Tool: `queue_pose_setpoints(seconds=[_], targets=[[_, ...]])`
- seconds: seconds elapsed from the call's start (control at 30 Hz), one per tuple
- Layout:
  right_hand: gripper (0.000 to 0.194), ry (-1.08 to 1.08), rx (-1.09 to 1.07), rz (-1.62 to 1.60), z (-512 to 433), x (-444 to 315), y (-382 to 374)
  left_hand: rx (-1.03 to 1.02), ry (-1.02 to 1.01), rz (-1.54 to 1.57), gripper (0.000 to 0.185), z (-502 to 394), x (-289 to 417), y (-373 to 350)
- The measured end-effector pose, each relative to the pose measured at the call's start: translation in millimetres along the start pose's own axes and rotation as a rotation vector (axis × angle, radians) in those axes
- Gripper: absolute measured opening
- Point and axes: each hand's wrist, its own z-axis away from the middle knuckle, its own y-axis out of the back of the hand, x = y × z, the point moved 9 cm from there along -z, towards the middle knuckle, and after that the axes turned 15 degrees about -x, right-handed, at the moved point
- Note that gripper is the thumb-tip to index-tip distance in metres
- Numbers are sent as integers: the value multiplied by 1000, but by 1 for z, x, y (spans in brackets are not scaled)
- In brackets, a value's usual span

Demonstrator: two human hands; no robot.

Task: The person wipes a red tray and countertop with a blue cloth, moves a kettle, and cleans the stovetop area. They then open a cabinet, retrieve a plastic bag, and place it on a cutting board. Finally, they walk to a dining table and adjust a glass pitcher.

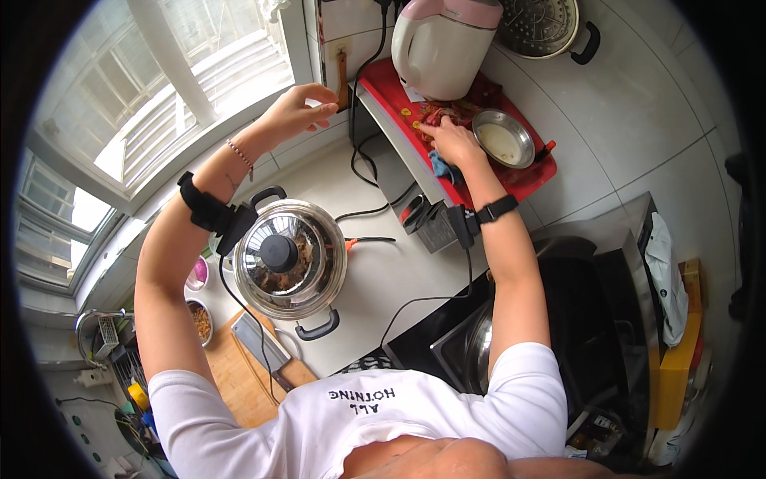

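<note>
My left hand is raised near the window frame and the tiled wall, fingers loosely curled and apart, with nothing in it. Reaching onto a red tray, my right hand has its fingers at a small reddish bundle; whether it grips the bundle cannot be told. Just right of that hand is a metal bowl of pale liquid. A blue cloth lies beside the right wrist. At the back of the tray stands a white electric kettle or jug with a pink top.
A lidded steel pot with black handles stands on the counter below my left forearm. A cleaver lies on a wooden cutting board. Black cords cross the counter. The hob is at the lower right, and a steamer insert is at the top.
</note>
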Motion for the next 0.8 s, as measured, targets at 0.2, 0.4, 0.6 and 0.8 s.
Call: queue_pose_setpoints(seconds=[0.2,0.4,0.6,0.8], targets=[[34,-51,339,-183,32,-1,43,-92,-55,75,43,52,34,-23],[32,-246,-21,-33,81,14,11,-279,-217,404,44,162,111,-70],[32,-241,94,-11,22,27,-18,-298,-143,377,35,234,134,-96],[22,-101,301,-65,36,21,16,-139,-13,445,36,286,115,-101]])
